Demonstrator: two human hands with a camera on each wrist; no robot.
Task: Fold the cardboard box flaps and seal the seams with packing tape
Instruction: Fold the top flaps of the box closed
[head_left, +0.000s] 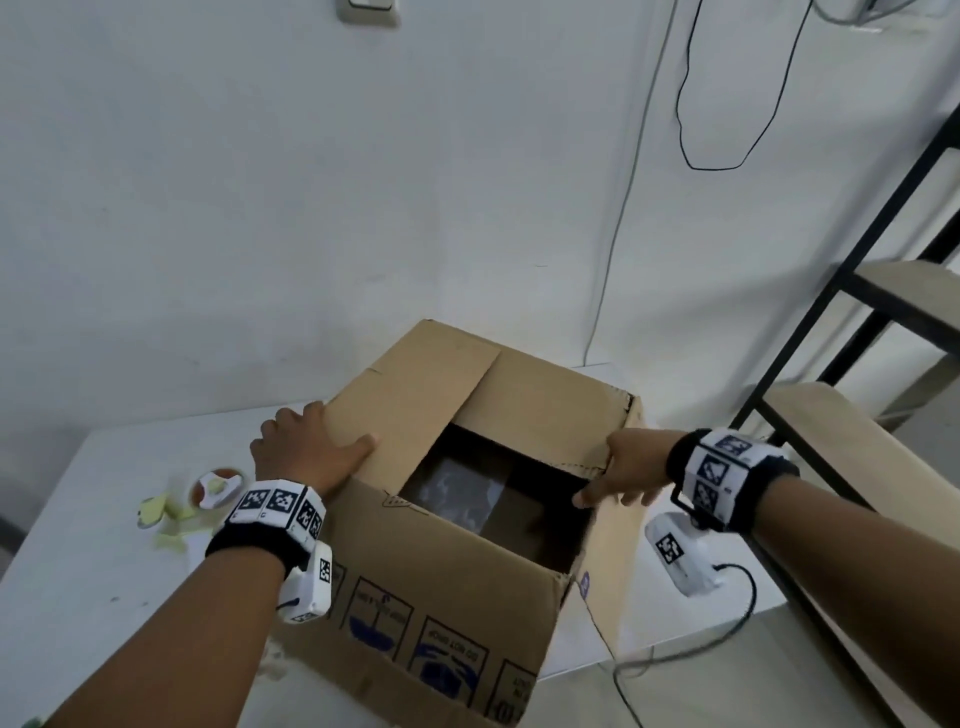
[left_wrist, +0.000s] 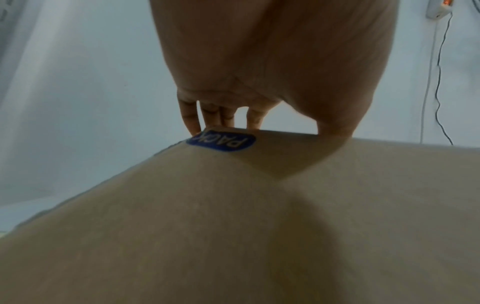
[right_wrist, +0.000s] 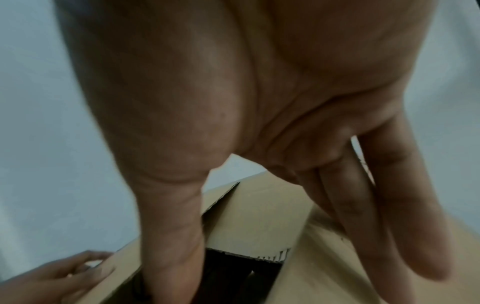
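A brown cardboard box (head_left: 441, 613) stands on the white table (head_left: 78, 545) with its middle open. The far flap (head_left: 550, 410) lies folded down. My left hand (head_left: 306, 452) grips the left flap (head_left: 410, 395), thumb on top and fingers over its outer edge by a blue label (left_wrist: 223, 142). My right hand (head_left: 628, 467) holds the right flap (head_left: 618, 545), with the thumb (right_wrist: 168, 236) dipping into the opening and straight fingers (right_wrist: 389, 216) along the flap's outer side. A brownish tape roll (head_left: 215, 488) lies left of the box.
Yellowish paper scraps (head_left: 156, 512) lie by the roll. A black metal rack with wooden shelves (head_left: 857, 467) stands close on the right. A cable (head_left: 675, 660) trails off the table's right edge. The white wall (head_left: 311, 208) is just behind the box.
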